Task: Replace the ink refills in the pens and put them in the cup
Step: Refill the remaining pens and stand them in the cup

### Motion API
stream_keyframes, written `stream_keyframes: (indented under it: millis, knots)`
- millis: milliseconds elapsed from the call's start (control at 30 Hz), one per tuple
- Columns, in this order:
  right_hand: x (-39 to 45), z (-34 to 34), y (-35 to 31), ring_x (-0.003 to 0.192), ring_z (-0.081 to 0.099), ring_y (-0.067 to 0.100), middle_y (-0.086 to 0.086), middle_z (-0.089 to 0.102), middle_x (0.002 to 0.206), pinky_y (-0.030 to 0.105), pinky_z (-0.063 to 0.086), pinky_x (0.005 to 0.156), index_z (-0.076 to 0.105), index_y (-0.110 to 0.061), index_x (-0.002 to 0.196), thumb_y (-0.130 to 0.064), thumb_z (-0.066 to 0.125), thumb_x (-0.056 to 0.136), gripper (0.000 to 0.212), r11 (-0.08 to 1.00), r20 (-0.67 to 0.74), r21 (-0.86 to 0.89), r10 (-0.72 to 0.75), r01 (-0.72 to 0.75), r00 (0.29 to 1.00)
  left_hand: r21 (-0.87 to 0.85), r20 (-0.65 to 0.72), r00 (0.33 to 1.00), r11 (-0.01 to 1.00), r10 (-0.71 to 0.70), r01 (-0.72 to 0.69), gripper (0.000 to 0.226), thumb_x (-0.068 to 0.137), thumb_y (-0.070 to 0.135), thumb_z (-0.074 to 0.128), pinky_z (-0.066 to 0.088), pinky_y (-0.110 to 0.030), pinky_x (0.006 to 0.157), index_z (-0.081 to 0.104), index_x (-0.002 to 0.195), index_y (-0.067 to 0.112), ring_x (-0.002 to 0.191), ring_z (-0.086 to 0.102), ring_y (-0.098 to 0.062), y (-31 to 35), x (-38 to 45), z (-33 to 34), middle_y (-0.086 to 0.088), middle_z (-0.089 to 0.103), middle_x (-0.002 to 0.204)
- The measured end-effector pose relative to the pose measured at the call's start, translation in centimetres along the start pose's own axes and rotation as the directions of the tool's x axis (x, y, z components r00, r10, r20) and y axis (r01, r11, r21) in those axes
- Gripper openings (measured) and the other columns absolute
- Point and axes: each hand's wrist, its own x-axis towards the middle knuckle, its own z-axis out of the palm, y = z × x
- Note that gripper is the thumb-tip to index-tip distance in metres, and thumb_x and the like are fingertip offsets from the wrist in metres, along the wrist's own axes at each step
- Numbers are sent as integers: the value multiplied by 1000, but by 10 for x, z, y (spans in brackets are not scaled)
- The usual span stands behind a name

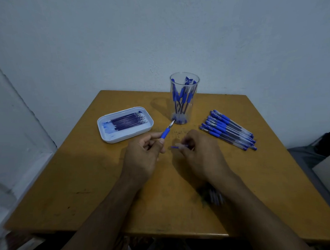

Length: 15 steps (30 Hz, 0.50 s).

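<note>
Blurred pens [213, 196], perhaps, underlie right hand [197, 151]; tray [104, 133] left.

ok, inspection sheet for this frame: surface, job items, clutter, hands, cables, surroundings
Surface: wooden table, scuffed, with dark marks.
Job's things: clear cup upright at the far edge, holding blue pens; white tray at far left with refills lying in a row; loose pens in a row at right.
Clutter: a blurred bluish bundle by the right wrist, cannot tell what it is.
Grippers: left hand pinches a pen front, tip toward the cup; right hand grips a small blue piece, mostly hidden.
Cables: nothing seen.
Surroundings: plain wall behind; dark things off the table's right side, unclear.
</note>
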Motion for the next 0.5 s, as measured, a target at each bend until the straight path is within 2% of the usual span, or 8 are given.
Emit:
stream_keyframes:
  millis: [100,233,300,367,500]
  knots:
    - [0,-8,8,73,60,10,-1,66,83,26,49,61,68,-28,97,-22,73,93,8,919,-77,393,33,0,996,-4,42,999,1000,26,-26,19,99,20,64,48,-18,58,70,110,34,59,57,-1,2,-2,0,-1,74,78]
    - [0,-22,10,85,75,24,9,76,91,36,61,64,64,-12,107,-7,63,98,11,648,-66,760,141,-42,988,64,114,991,995,65,-72,24,97,21,66,50,-21,63,69,108,42,65,60,-2,1,-4,4,2,73,78]
    - [-2,-28,11,82,76,28,11,77,89,39,63,66,60,-8,117,-4,59,100,17,594,-112,804,143,5,983,96,152,985,990,84,-99,26,97,21,67,51,-23,62,69,109,43,67,61,-5,0,-5,6,3,73,78]
    - [-5,-33,11,80,76,26,11,77,87,39,64,67,55,-8,124,-4,58,100,24,624,-157,780,117,50,981,108,173,980,987,96,-115,26,96,20,68,51,-20,63,71,113,39,69,63,-8,0,-7,8,4,73,79]
    - [-8,-38,13,76,76,24,10,77,86,37,64,67,56,-6,117,-3,59,99,18,682,-146,729,65,63,987,115,176,977,983,122,-144,27,94,14,69,49,-13,65,73,115,31,71,64,-2,3,-10,11,4,73,80]
